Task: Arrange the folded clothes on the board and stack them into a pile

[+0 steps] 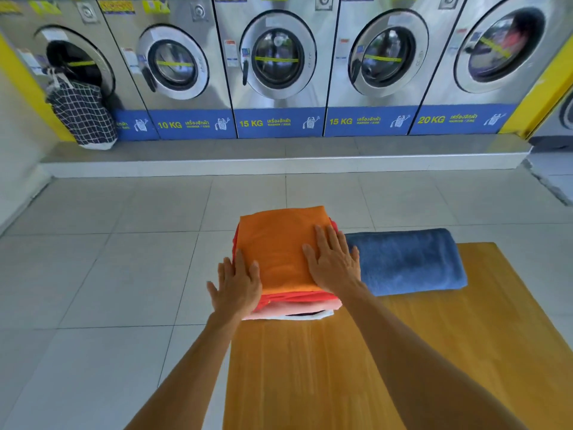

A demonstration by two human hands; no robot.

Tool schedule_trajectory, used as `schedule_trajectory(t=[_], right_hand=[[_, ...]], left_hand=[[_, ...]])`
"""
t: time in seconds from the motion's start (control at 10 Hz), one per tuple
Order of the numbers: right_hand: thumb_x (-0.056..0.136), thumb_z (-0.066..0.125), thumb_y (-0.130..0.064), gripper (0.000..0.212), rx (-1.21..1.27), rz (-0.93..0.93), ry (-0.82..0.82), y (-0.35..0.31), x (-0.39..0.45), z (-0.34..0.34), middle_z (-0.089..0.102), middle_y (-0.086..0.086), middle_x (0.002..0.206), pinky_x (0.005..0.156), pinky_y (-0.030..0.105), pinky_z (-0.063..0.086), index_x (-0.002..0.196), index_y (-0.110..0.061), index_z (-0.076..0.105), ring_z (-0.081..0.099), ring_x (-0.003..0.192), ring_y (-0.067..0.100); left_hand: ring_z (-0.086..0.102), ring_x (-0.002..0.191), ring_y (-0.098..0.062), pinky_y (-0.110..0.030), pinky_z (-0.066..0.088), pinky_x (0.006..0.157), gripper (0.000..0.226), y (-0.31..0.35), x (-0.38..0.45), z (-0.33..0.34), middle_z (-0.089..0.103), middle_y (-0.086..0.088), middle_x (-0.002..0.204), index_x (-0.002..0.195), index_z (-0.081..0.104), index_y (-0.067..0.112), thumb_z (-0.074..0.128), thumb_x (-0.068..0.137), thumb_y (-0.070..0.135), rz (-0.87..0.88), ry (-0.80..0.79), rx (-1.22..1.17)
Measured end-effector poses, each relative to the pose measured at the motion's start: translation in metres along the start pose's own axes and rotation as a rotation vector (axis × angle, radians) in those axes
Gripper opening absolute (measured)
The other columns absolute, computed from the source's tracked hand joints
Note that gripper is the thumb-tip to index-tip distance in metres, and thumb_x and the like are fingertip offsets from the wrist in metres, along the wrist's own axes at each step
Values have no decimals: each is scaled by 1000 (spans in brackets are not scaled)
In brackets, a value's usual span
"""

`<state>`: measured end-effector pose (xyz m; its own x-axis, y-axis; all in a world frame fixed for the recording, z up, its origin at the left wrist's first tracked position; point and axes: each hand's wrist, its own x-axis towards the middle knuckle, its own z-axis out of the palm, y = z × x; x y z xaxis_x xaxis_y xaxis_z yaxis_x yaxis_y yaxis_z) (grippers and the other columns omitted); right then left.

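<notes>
Checked bag (82,114): standing on the raised step below the leftmost washing machine (73,62), contents hidden.
Board (387,361): wooden, sitting over grey floor tiles (93,259).
Pile (283,252): orange cloth topping red, pink and white layers at the board's far left corner.
Blue towel (406,262): lying just beside it.
Left hand (237,283): pressing flat, fingers spread, against the pile's left edge.
Right hand (333,259): lying flat on top, gripping nothing.

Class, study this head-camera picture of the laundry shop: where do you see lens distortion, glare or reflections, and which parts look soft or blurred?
Head view: wide-angle bending curves the row of steel washing machines and the white step; round glass doors show reflections; even light, only faint shadows beside the folded blue towel on the wooden board; the orange folded cloth under both flat hands, left hand and right hand, is fairly sharp; the board's near grain looks smeared.
</notes>
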<state>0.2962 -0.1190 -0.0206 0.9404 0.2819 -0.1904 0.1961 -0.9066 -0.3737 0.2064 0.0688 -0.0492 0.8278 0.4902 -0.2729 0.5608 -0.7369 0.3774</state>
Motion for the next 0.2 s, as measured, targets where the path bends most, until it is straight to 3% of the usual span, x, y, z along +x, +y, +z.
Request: schedule_trajectory(t=[0.1, 0.2], right_hand=[[102, 9, -56, 70, 1, 93, -36, 17, -34, -5, 4, -2, 169, 123, 58, 1, 161, -20, 2, -4, 156, 22], [105, 15, -47, 61, 49, 138, -100, 33, -69, -4, 24, 1, 165, 122, 59, 13, 155, -14, 24, 4, 156, 24]], left_hand=[[19, 146, -34, -65, 16, 113, 65, -27, -18, -13, 26, -14, 157, 148, 25, 9, 25, 99, 52, -74, -37, 70], [21, 146, -30, -59, 15, 116, 59, -32, -59, -19, 27, -12, 156, 147, 28, 5, 20, 102, 44, -90, -14, 9]])
